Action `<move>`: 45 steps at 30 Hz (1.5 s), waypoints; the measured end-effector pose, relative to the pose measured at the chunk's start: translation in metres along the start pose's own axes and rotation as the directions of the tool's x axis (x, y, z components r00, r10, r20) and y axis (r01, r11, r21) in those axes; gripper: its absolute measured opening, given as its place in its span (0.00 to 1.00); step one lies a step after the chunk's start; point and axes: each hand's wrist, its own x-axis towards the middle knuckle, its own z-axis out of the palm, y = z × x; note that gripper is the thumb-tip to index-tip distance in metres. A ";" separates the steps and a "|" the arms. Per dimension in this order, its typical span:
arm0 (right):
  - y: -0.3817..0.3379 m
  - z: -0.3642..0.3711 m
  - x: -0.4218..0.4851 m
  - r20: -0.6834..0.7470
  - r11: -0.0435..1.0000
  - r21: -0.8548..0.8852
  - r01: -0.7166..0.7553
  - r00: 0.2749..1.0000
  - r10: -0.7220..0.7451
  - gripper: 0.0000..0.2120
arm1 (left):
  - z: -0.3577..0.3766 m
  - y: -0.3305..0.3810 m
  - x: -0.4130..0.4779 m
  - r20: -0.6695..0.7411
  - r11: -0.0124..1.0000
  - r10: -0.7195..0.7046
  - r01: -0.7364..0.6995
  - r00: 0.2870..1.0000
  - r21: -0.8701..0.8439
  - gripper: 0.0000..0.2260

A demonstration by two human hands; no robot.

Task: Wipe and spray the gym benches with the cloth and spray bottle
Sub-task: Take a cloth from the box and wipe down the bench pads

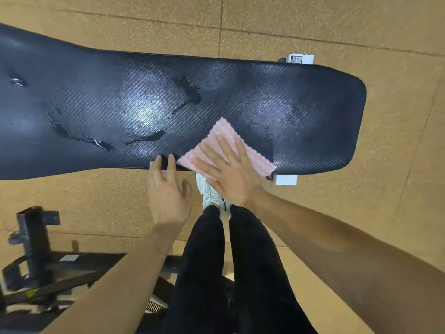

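A long black padded gym bench (pixel 301 104) runs across the upper half of the view, its textured top dotted with wet streaks and droplets (pixel 190 90). A pink-and-white patterned cloth (pixel 222 131) lies flat near the bench's near edge. My right hand (pixel 226 169) presses on the cloth with straight, spread fingers. My left hand (pixel 168 191) is just to the left, fingers relaxed, fingertips touching the bench's near edge and holding nothing. No spray bottle is in view.
Tan rubber floor tiles (pixel 361 27) surround the bench. White bench feet (pixel 285 180) stick out at its right end. Dark machine frame parts (pixel 36 249) stand at lower left. My black-trousered legs (pixel 216 273) and a white shoe (pixel 209 191) are below the bench edge.
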 end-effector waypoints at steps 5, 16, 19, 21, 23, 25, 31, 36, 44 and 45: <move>0.028 -0.007 0.011 -0.016 0.998 -0.028 0.061 0.998 -0.061 0.29 | -0.001 -0.003 0.003 0.043 1.000 -0.022 0.022 0.999 -0.006 0.28; 0.098 -0.065 0.115 -0.104 0.881 0.112 -0.459 0.877 0.470 0.30 | -0.006 -0.016 0.006 0.120 0.999 0.023 -0.026 0.993 0.023 0.29; 0.077 -0.060 0.112 -0.112 0.890 0.116 -0.441 0.885 0.453 0.30 | -0.011 -0.023 0.005 0.158 0.999 0.041 -0.038 0.987 -0.020 0.32; 0.054 -0.050 0.099 -0.122 0.936 0.075 -0.344 0.928 0.351 0.30 | -0.017 -0.028 0.004 0.173 0.995 0.065 -0.050 0.983 -0.089 0.33; 0.025 -0.040 0.085 -0.097 0.958 0.047 -0.282 0.954 0.285 0.30 | -0.025 -0.035 0.004 0.171 0.982 0.085 -0.054 0.982 -0.179 0.33; -0.006 -0.029 0.072 -0.058 0.968 0.031 -0.251 0.966 0.252 0.30 | -0.036 -0.045 0.001 0.154 0.972 0.094 -0.057 0.984 -0.230 0.32; -0.077 -0.003 0.054 0.008 0.995 0.051 -0.083 0.997 0.083 0.30 | -0.065 -0.096 0.006 -0.003 0.980 -0.105 0.103 0.994 -0.171 0.29; -0.089 -0.005 0.081 0.031 0.998 0.015 0.061 0.998 -0.062 0.29 | -0.081 -0.142 0.035 -0.014 0.973 -0.224 0.223 0.974 -0.065 0.32; -0.014 -0.059 0.171 -0.071 0.945 0.049 -0.322 0.943 0.325 0.30 | -0.085 -0.169 0.055 0.048 0.959 -0.284 0.283 0.958 0.029 0.38; -0.005 -0.066 0.182 -0.071 0.930 0.062 -0.361 0.928 0.365 0.30 | -0.085 -0.171 0.054 0.052 0.965 -0.259 0.257 0.964 0.048 0.38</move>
